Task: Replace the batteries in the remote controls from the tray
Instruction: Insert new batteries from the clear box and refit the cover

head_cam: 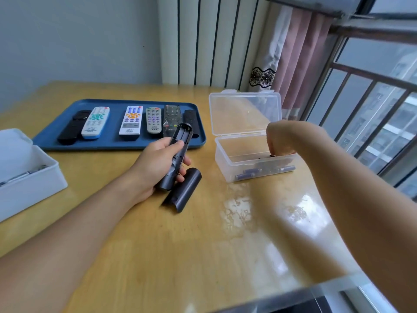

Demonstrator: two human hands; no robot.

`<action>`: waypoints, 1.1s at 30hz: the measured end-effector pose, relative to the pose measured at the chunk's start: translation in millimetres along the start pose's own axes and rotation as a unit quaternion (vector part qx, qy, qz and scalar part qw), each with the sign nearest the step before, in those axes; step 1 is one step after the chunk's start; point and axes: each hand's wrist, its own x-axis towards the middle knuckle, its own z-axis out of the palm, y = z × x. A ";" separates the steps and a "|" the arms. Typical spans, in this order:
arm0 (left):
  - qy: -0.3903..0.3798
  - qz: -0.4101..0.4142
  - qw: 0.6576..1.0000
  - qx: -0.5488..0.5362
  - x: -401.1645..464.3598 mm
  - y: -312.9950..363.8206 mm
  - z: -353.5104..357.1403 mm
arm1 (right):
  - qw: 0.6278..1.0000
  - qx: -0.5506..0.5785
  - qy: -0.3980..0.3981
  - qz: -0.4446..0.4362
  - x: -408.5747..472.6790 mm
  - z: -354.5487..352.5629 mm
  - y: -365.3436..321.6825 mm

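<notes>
At the far left of the yellow wooden table sits an open white box. Behind it, a flat blue plastic tray carries six remotes in a row. The left hand grips a slim dark remote control, back upward, battery bay exposed; its curved dark cover lies just beside. The right hand dips into the clear plastic lidded box of batteries; I cannot tell whether its fingers hold anything.
</notes>
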 end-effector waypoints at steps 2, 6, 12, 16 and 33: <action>0.000 0.000 1.000 -0.003 -0.4 0.0 0.1 | 1.000 0.013 0.013 -0.006 -1.0 3.7 1.3; 0.001 -0.001 1.000 -0.009 -1.2 0.7 0.2 | 0.998 0.066 0.006 -0.018 -6.1 -2.3 9.2; 0.000 -0.002 1.000 -0.005 -2.5 1.4 -0.7 | 0.990 0.130 -0.053 -0.004 -6.7 -7.5 11.8; -0.003 -0.005 1.000 -0.012 -3.6 1.4 -1.8 | 0.994 0.104 -0.045 0.000 -4.4 -4.8 5.6; 0.013 -0.022 0.988 -0.149 -10.0 16.3 -13.0 | 0.685 0.671 0.027 -0.283 -68.8 -47.0 -103.5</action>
